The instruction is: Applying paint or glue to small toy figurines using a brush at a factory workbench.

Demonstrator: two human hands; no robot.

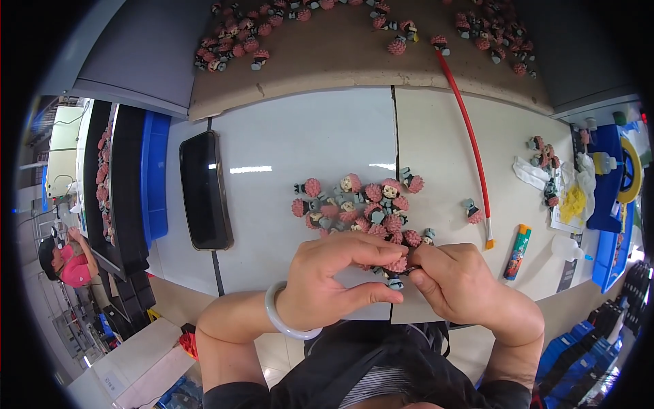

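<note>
At the near edge of the table, my left hand holds a small pink-haired figurine between its thumb and fingers. A pale bangle sits on that wrist. My right hand is closed in a pinch right against the figurine. Something small and dark shows at its fingertips, but the fingers hide most of it. Just beyond both hands lies a loose pile of similar figurines, with pink bumpy hair and grey-blue bodies, tipped in various directions.
A black phone lies left of the pile. To the right are a long red brush, a lone figurine, a glue-stick-like tube, tissue and a clear bottle. More figurines line the cardboard-covered shelf. A person works far left.
</note>
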